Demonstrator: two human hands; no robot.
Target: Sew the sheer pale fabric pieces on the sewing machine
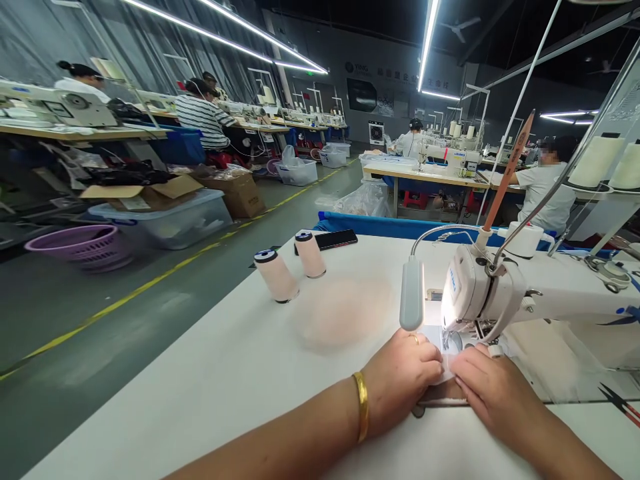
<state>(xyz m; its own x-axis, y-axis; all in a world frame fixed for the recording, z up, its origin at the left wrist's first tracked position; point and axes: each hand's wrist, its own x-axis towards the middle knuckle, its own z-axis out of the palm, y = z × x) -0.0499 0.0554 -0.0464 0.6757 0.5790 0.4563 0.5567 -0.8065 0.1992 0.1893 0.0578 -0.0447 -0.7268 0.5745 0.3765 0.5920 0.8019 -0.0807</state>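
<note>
My left hand (403, 370), with a gold bracelet and a ring, is at the needle area of a white sewing machine (463, 283), its fingers closed on a small piece of pale, thin fabric (447, 368). Across from it, my right hand (493, 387) pinches the same fabric from the right side. The fabric lies under the machine's head, between my fingertips; most of it is covered by my hands. A small lamp (412, 293) on a bent neck lights this spot. More sheer pale material (550, 350) rests under the machine arm, to the right.
Two peach thread spools (275, 275) and a black phone (336, 239) are at the table's far left. A blurred peach patch (345, 313) lies mid-table. Black-and-red thread snips (620, 403) sit at far right. Beyond the table, people work at other machines.
</note>
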